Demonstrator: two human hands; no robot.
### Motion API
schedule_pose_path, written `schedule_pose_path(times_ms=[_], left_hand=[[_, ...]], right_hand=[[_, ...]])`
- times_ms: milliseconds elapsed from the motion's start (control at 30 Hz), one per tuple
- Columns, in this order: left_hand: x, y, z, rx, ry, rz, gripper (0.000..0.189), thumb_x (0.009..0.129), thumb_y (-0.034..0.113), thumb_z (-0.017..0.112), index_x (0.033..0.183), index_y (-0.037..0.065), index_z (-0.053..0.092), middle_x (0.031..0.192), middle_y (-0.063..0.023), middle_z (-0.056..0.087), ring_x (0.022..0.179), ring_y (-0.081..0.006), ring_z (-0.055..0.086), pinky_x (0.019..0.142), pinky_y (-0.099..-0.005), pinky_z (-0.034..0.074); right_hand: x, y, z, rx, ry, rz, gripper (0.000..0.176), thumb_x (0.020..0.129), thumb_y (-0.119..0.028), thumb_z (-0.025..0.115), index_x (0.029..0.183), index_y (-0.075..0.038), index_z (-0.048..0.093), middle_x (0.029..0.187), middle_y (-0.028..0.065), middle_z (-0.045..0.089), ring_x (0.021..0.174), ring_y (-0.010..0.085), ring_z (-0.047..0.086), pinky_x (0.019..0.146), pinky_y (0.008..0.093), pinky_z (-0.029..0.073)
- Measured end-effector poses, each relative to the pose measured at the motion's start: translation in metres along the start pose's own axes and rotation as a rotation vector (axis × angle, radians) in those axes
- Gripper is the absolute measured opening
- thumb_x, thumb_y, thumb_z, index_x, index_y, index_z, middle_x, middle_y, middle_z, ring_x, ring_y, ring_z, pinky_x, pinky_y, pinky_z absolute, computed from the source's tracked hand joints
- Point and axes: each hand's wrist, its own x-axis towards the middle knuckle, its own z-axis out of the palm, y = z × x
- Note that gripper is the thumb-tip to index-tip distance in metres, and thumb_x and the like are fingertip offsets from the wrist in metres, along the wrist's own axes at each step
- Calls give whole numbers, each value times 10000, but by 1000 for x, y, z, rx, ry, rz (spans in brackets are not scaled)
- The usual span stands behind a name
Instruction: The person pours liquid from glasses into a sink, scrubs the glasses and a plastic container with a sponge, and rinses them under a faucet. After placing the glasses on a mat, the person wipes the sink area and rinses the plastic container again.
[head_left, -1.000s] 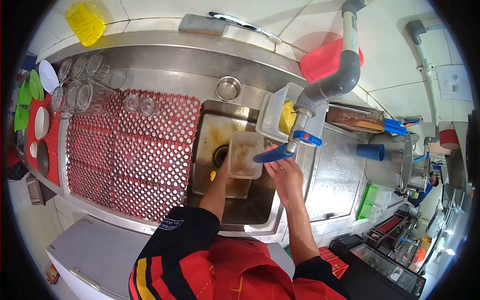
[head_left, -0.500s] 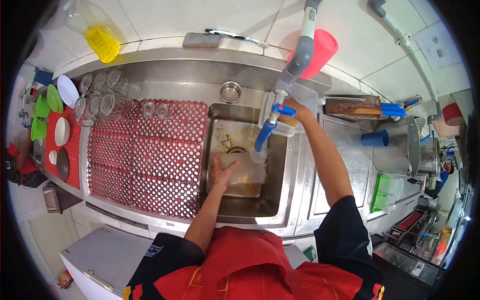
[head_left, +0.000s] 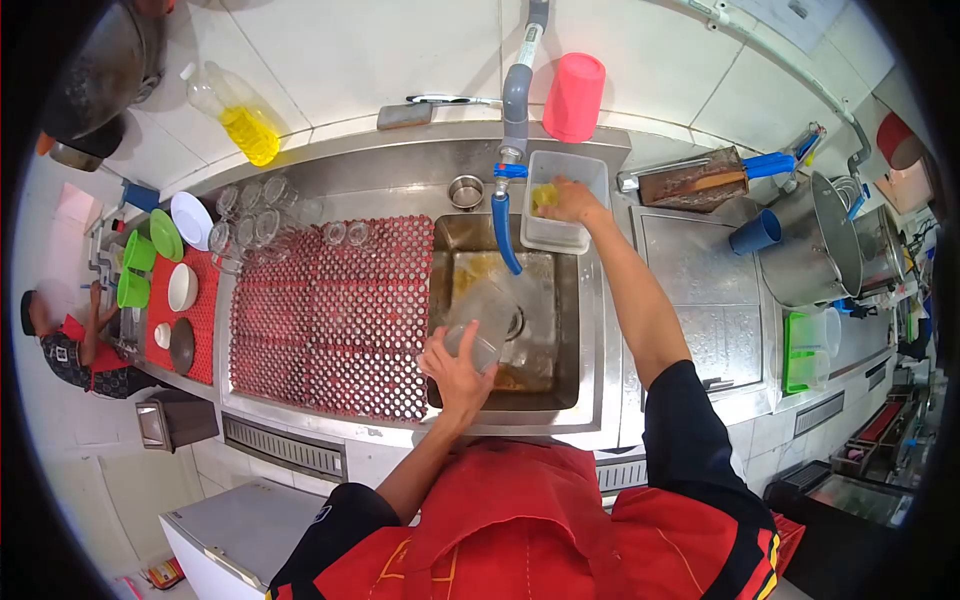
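Observation:
My left hand (head_left: pixel 462 372) grips a translucent plastic container (head_left: pixel 480 318), tilted over the steel sink (head_left: pixel 568 340). My right hand (head_left: pixel 574 202) reaches into a clear plastic tub (head_left: pixel 556 238) at the sink's back right corner. Its fingers are closed on a yellow sponge (head_left: pixel 543 198), partly hidden by the tub and fingers. Between my hands hangs the blue hose (head_left: pixel 503 232) of the tap, below its blue handle (head_left: pixel 510 171). No stream shows at the hose end.
Left of the sink, a red perforated mat (head_left: pixel 330 320) bears several glass mugs (head_left: pixel 258 222). A small metal bowl (head_left: pixel 465 192) sits behind the sink. A pink cup (head_left: pixel 575 98) and yellow liquid bottle (head_left: pixel 248 130) stand behind. Another person (head_left: pixel 75 345) works far left.
My right hand has moved from beside the tap handle into the tub, onto the sponge. Water at the hose end is gone. My left hand has tilted the container more upright.

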Motion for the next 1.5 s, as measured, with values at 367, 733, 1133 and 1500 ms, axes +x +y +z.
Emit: schedule_pose_path(times_ms=[367, 733, 1133, 1500], left_hand=[[-6, -47, 103, -1063, -171, -1164, 928, 739, 426, 781, 1375, 127, 175, 1352, -189, 364, 1210, -361, 426, 937, -575, 392], [-15, -115, 166, -1430, -414, -1483, 627, 858, 570, 567, 1338, 205, 397, 1375, -101, 444, 1207, -334, 477, 908, -630, 407], [14, -61, 101, -1582, -982, -1194, 629, 883, 576, 534, 1303, 108, 521, 1271, -100, 573, 1134, -287, 552, 987, -453, 417], [11, 13, -95, -578, 71, -208, 833, 797, 243, 739, 1451, -11, 292, 1193, -165, 484, 1141, -282, 482, 1001, -388, 383]], right_hand=[[-126, -33, 131, 751, 505, 127, 158, 892, -93, 564, 983, -10, 664, 860, 129, 690, 786, 232, 681, 757, 325, 526], [-165, -18, 165, 916, -252, 506, 323, 891, -273, 593, 900, 44, 650, 805, 162, 681, 784, 208, 659, 738, 337, 496], [-112, -41, -61, 150, 341, -164, 165, 833, -99, 591, 940, 23, 623, 919, 218, 656, 828, 436, 610, 752, 439, 507], [31, 22, -2, 7, 10, 23, 473, 773, -245, 653, 1203, -72, 558, 1059, 211, 649, 978, 380, 631, 827, 437, 510]])
